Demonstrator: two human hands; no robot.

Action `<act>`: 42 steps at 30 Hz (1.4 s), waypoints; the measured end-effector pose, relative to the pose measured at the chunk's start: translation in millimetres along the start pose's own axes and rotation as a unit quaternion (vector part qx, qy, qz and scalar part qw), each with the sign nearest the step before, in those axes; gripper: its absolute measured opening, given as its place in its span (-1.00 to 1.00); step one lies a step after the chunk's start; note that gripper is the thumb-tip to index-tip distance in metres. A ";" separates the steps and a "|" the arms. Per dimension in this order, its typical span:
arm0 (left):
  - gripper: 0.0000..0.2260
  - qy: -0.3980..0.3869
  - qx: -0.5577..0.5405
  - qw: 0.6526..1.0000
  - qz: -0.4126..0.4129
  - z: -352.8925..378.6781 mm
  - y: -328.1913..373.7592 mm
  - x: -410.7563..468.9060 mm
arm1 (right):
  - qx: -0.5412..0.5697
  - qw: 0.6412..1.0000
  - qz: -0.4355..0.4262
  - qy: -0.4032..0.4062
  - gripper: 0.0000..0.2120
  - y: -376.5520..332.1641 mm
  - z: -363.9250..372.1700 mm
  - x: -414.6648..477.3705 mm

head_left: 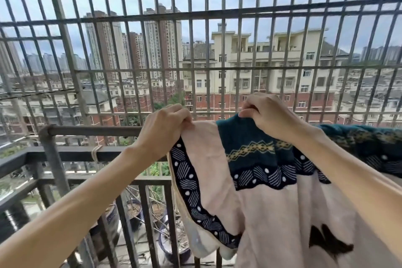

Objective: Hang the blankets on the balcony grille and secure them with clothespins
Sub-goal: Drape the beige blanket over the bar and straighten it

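Two bare hands, yours, reach forward at chest height toward the balcony grille (208, 15). Your left hand (165, 125) has its grip clenched on the pale pink edge of a blanket (282, 213), pinching the fabric between thumb and fingers. Your right hand (264, 113) has its grip closed on the same blanket a little further right, where a teal band with a yellow zigzag pattern meets the top edge.

The blanket is mostly pale pink, with a dark navy border (white dots and wavy stripes run along it) and a dark shape low on the right. From your hands it hangs downward in front of the lower railing (65, 155), and to the right it drapes over a horizontal bar (93, 130) and runs off the edge of view.

A loop of pale cord (96, 153) is tied round the railing to the left of your left wrist. Below, beyond the railing bars, stand several plant pots (132, 211). Through the grille you see apartment blocks (261, 67) under a cloudy sky.
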State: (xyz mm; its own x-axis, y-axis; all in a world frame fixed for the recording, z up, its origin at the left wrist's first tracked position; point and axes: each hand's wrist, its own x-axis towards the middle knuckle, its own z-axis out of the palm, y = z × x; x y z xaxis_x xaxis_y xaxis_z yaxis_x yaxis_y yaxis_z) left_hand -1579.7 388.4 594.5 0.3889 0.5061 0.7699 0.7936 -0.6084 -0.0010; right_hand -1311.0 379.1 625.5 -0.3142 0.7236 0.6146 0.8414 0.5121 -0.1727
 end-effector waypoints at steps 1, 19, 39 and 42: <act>-0.92 -0.004 0.009 1.000 -0.006 0.0 -4.9 6.5 | -0.002 1.000 -0.001 0.009 -0.89 -1.2 0.2 5.9; -0.58 0.041 0.001 0.999 -0.020 -31.0 -44.9 62.8 | -0.093 0.990 0.030 0.105 -0.85 -7.7 -4.6 216.1; -0.89 -0.126 -0.008 0.992 -0.004 -20.2 -22.0 19.6 | 0.026 0.944 0.045 -0.326 -0.71 1.1 -8.2 74.1; -0.93 -0.098 0.005 0.995 0.024 -17.6 -4.7 9.5 | -0.009 0.959 -0.001 -0.282 -0.62 -5.5 -19.0 37.4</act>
State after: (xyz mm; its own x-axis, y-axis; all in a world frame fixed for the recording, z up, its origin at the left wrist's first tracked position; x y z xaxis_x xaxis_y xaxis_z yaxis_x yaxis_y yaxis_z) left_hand -1588.0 385.3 613.1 0.5095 0.5871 0.6291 0.7761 -0.6293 -0.0412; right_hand -1319.0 394.5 664.1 -0.4986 0.8610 0.1005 0.8469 0.5085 -0.1552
